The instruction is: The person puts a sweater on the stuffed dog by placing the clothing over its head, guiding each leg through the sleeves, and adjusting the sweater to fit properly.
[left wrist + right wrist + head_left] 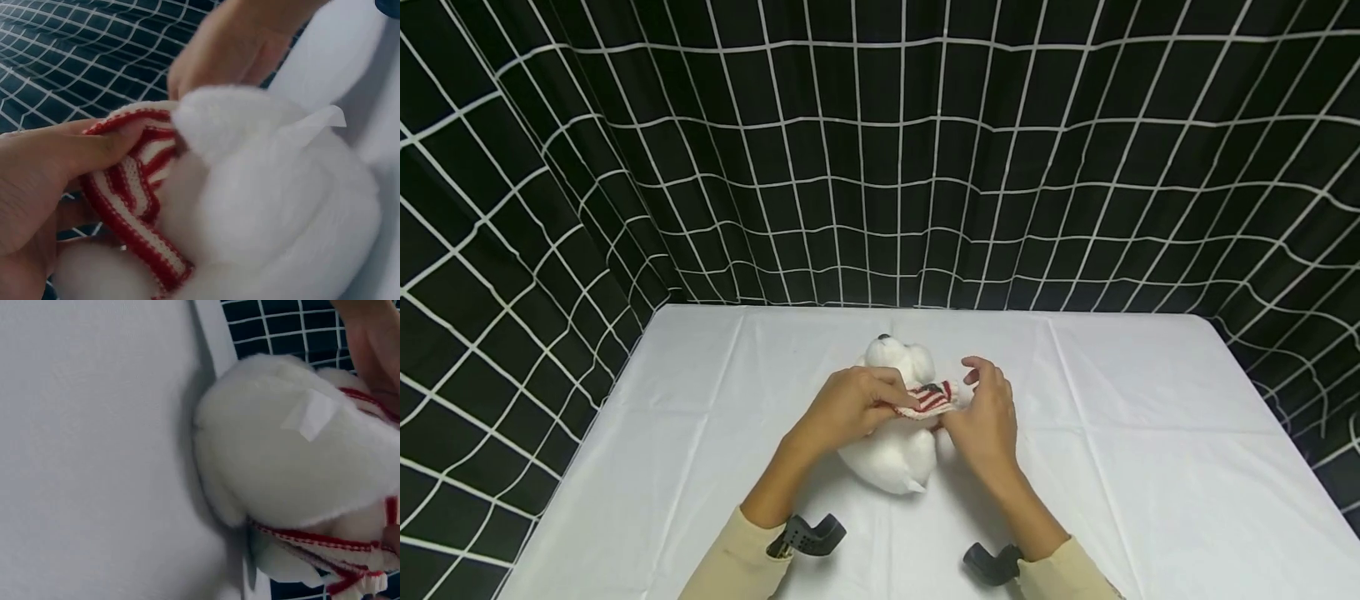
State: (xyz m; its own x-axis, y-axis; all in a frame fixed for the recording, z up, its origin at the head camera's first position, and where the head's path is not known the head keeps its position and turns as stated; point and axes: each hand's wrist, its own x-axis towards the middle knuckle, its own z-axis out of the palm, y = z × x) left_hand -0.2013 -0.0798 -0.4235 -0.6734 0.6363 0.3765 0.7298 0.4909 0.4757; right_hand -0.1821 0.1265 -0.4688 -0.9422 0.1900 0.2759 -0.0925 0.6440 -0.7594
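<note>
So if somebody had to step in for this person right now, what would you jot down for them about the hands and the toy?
Left hand: pinches the red-and-white striped knit garment at the toy's side.
Right hand: at the garment's other end, fingers curled by it; grip not clear.
White stuffed bear: lies on the white table, head away from the person, the garment stretched across its body.
Done: garment is around the bear.
Left: probably working it further along; direction unclear.
</note>
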